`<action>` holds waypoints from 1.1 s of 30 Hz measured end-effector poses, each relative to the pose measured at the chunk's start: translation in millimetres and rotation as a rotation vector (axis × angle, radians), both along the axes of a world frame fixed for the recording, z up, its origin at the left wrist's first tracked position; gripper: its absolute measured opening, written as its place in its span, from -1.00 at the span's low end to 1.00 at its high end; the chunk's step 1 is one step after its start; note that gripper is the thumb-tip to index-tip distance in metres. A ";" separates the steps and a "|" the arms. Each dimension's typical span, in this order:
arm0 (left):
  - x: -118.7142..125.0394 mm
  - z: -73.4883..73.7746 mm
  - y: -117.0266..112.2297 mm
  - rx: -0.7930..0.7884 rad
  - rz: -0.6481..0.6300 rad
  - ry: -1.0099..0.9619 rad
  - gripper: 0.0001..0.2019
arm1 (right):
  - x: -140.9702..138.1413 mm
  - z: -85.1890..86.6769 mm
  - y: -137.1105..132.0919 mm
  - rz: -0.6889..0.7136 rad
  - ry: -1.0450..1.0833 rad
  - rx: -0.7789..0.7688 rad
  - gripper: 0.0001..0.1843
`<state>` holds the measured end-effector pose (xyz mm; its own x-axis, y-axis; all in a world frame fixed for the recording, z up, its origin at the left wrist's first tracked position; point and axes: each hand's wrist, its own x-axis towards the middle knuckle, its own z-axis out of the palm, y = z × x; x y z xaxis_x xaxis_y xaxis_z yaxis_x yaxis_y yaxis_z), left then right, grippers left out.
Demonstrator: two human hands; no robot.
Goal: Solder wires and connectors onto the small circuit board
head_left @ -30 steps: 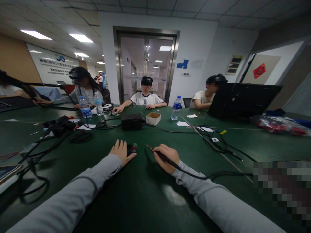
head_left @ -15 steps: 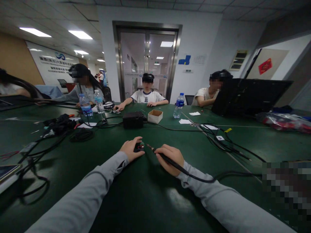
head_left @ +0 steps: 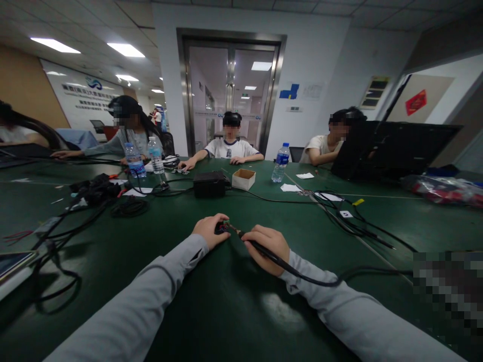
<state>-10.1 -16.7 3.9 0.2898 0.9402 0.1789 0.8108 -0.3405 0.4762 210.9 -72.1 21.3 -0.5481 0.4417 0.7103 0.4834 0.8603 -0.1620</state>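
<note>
My left hand [head_left: 211,231] is closed around a small dark part with a green piece and red wires [head_left: 223,227], held between thumb and fingers just over the table. Its exact kind is too small to make out. Like a pen, my right hand [head_left: 268,249] grips a soldering iron [head_left: 246,236], whose tip points left and meets or nearly meets the small wired part. From the iron's handle a black cable runs back over my right forearm towards the right edge.
On the green table [head_left: 196,311], a black box [head_left: 210,184] stands beside an open carton [head_left: 243,179]. Tangled black cables [head_left: 90,193] lie on the left, more cables [head_left: 350,223] on the right. Water bottles [head_left: 280,163], a monitor [head_left: 396,148] and several seated people are farther back.
My left hand has moved slightly right with the wired part, closing the gap to the soldering iron's tip. The right hand has stayed nearly in place. The whole view has shifted a little.
</note>
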 end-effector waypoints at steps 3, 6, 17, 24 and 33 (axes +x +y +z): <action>3.0 1.1 -1.9 -0.006 0.012 -0.001 -0.55 | 0.3 -0.9 0.4 -0.007 -0.008 -0.006 -0.83; 4.5 1.1 -2.8 -0.011 0.026 -0.007 -0.57 | 0.6 -1.7 1.0 -0.008 -0.013 -0.017 -0.84; -1.5 0.7 -1.1 -0.005 -0.007 -0.004 -0.60 | 1.0 -3.7 1.7 -0.004 0.010 0.005 -0.86; -2.0 1.7 -2.5 -0.004 -0.012 -0.010 -0.61 | 1.2 -2.9 1.7 -0.018 -0.005 0.000 -0.86; -1.5 0.8 -2.1 -0.002 0.000 -0.005 -0.61 | 2.4 -4.9 3.7 -0.017 -0.008 -0.013 -0.86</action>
<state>-11.6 -18.8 4.8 0.2889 0.9406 0.1786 0.8084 -0.3396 0.4808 213.3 -68.4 16.4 -0.5464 0.4598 0.7000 0.4989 0.8500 -0.1688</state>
